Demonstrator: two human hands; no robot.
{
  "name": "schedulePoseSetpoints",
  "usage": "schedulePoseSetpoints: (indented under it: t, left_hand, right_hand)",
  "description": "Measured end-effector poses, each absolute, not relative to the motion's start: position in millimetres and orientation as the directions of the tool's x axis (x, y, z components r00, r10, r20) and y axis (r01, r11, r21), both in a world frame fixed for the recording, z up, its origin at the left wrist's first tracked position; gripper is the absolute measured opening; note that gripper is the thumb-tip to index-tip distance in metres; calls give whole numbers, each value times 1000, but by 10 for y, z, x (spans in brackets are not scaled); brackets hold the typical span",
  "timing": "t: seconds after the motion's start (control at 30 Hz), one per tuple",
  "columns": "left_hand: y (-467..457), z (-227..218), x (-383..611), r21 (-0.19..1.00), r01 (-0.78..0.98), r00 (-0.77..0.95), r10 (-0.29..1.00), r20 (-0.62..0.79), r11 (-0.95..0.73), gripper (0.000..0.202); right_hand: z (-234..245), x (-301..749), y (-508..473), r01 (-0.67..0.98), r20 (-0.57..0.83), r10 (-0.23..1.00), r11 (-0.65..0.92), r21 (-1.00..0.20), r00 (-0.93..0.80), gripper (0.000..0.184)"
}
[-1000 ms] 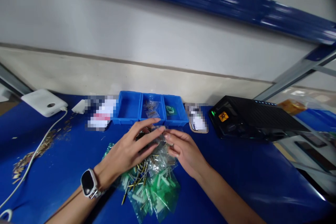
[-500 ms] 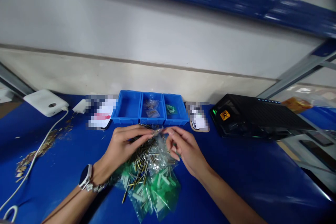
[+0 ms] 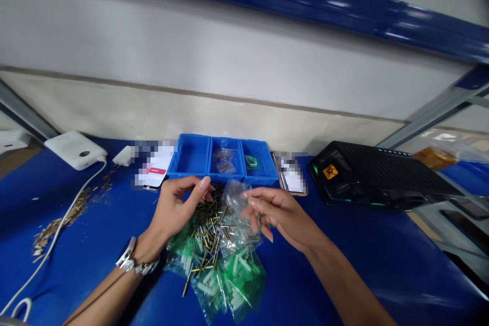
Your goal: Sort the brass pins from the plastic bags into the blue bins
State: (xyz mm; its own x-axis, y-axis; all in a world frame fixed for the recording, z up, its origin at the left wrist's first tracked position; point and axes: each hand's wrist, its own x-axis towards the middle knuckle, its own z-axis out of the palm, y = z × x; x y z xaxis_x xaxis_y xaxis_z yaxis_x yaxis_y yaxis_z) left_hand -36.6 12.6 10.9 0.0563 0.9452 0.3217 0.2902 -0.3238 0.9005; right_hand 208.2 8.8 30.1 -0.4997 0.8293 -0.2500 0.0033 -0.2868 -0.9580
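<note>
My left hand (image 3: 176,208), with a watch at the wrist, is raised over a loose pile of small metal pins (image 3: 209,224), its fingertips pinched together on something too small to make out. My right hand (image 3: 280,212) pinches a small clear plastic bag (image 3: 236,195) and holds it just above the pins. Under and in front of the pins lie several green plastic bags (image 3: 229,277) holding white parts.
Three joined blue bins (image 3: 222,159) stand behind the pile, the middle one holding small bags. A black device (image 3: 376,174) sits at the right. A white power bank (image 3: 75,150) with its cable (image 3: 57,234) lies at the left, beside scattered brass bits (image 3: 57,224). Blue table top (image 3: 95,260) all round.
My hands have drawn apart. The left hand turned from lying flat on the pile to a raised pinch. The right hand has lifted the clear bag off the pile.
</note>
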Motion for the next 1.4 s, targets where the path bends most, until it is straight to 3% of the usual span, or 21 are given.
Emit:
schedulePoseSetpoints:
  t: [0.1, 0.2, 0.3, 0.37, 0.43, 0.57, 0.63, 0.7, 0.8, 0.87, 0.97, 1.03, 1.1, 1.17, 1.27, 1.33, 1.4]
  left_hand:
    - [141, 82, -374, 881, 324, 19, 933, 358, -345, 36]
    - [138, 78, -370, 864, 368, 50, 935, 350, -343, 35]
    - [128, 98, -355, 843, 401, 108, 932, 345, -359, 34]
    - [122, 114, -338, 827, 417, 152, 926, 346, -377, 34]
    - [119, 121, -321, 812, 431, 188, 919, 346, -394, 34]
    - [124, 92, -308, 785, 438, 255, 898, 358, -437, 29]
    - [129, 67, -310, 770, 445, 280, 888, 365, -457, 24]
    - [131, 51, -307, 754, 450, 291, 877, 382, -478, 18]
    - [119, 62, -277, 748, 411, 313, 851, 422, -521, 19]
    - [101, 82, -239, 793, 353, 337, 859, 386, -496, 27]
    - [68, 99, -175, 904, 258, 355, 904, 239, -341, 19]
    - [56, 96, -145, 956, 180, 353, 923, 156, -230, 17]
    - [56, 87, -130, 988, 82, 339, 936, 95, -131, 17]
    - [66, 83, -127, 999, -18, 308, 950, 47, -44, 15]
    - [75, 95, -126, 992, -103, 260, 965, -39, 67, 16]
    - [69, 115, -121, 985, -115, 254, 963, -93, 126, 19]
    - [58, 139, -115, 982, -106, 265, 956, -123, 156, 24]
  right_hand:
    - [265, 2068, 114, 75, -226, 868, -215, -974, -442, 30]
    - [220, 2116, 135, 376, -106, 928, 40, -926, -359, 19]
    - [167, 2173, 142, 679, 147, 926, 357, -642, -348, 22]
    - [126, 2178, 142, 746, 211, 885, 464, -478, -415, 31]
    - [89, 2158, 145, 757, 217, 861, 508, -411, -459, 31]
    - [51, 2119, 173, 741, 218, 838, 545, -392, -500, 25]
    - [55, 2116, 193, 709, 238, 832, 552, -438, -501, 22]
    - [71, 2112, 204, 642, 276, 851, 520, -563, -447, 20]
    - [93, 2077, 189, 435, 245, 927, 353, -828, -285, 15]
    - [88, 2032, 159, 250, 99, 966, 160, -955, -239, 16]
    - [60, 1959, 103, 62, -119, 953, -106, -992, -277, 21]
    - [59, 1930, 65, 44, -139, 948, -132, -990, -287, 22]
    - [88, 1927, 30, 88, -48, 964, -26, -996, -261, 25]
    - [130, 1948, 5, 190, 126, 960, 176, -966, -251, 39]
    - [163, 1981, -3, 395, 417, 841, 533, -748, -345, 53]
    - [148, 1976, 10, 461, 546, 740, 672, -579, -393, 41]
    - [118, 1946, 24, 463, 592, 731, 678, -571, -339, 22]
